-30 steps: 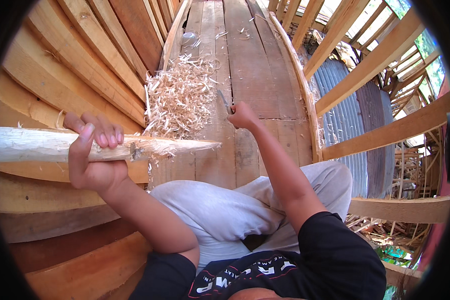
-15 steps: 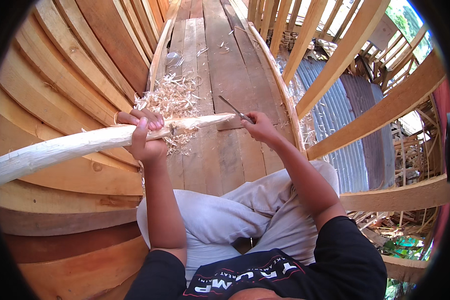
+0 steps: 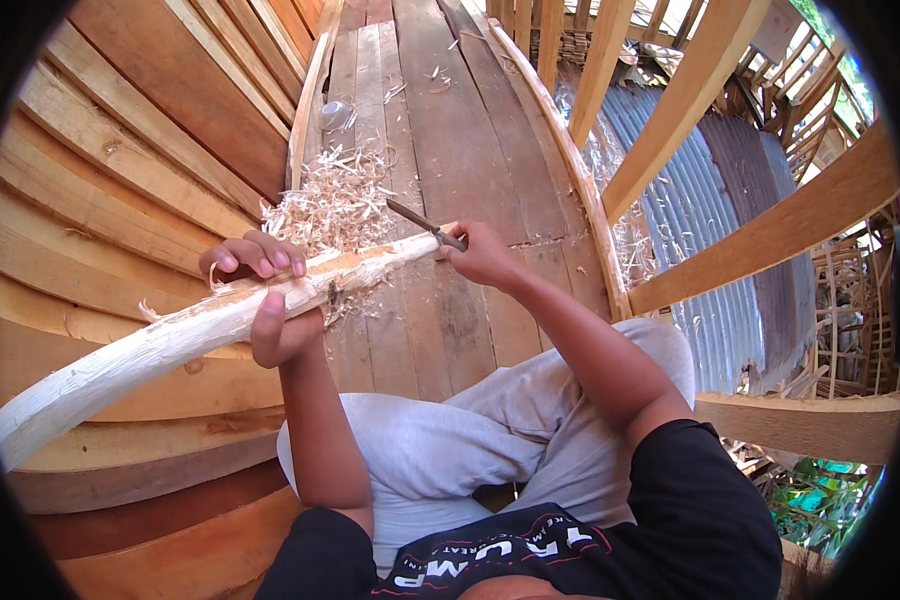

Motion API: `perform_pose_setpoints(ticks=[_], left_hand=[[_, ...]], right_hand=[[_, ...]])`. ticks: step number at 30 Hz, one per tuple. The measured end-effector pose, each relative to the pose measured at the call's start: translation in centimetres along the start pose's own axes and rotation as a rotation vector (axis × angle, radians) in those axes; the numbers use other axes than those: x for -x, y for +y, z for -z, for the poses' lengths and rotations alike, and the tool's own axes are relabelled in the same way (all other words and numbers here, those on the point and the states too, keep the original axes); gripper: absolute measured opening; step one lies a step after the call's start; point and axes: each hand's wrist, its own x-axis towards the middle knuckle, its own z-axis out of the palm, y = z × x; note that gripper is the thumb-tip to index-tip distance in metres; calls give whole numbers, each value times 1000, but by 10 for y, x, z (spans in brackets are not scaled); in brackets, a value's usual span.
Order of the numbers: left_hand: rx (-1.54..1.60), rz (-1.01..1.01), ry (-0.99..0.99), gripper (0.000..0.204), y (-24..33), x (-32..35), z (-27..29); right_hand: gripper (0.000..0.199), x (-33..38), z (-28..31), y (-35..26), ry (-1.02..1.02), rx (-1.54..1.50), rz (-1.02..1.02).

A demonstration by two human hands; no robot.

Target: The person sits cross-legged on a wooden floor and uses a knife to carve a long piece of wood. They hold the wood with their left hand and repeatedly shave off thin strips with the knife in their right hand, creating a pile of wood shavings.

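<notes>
A long, curved wooden pole [image 3: 150,352], stripped pale, runs from the left rim to a narrowed end in the middle. My left hand [image 3: 288,338] is around its thicker stretch, fingers lying over the far side and thumb along the near side. In my right hand [image 3: 485,257] is a knife [image 3: 411,214], held by its handle beside the pole's narrow end. The blade points up and left, above the pole. My fingers partly hide the narrow tip and the knife's handle.
Curly wood shavings [image 3: 335,195] lie heaped on the plank floor [image 3: 450,150] beyond the pole. A clear plastic cup [image 3: 335,115] stands past them. Wooden boards [image 3: 100,200] rise along the left. On the right, slanted posts [image 3: 685,110] stand before a corrugated metal sheet [image 3: 705,290].
The pole has tilted, its thick left end dropping lower. My right hand has brought the knife left, over the narrow end. My left fingers have loosened and spread along the pole.
</notes>
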Motion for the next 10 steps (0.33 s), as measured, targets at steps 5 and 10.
perform_pose_setpoints(ticks=[5, 10], left_hand=[[-82, 72, 129, 24, -8, 1, 8], [106, 228, -82, 27, -2, -4, 42]], right_hand=[[26, -13, 5, 4, 4, -15, -61], [43, -4, 17, 0, 5, 89, 57]])
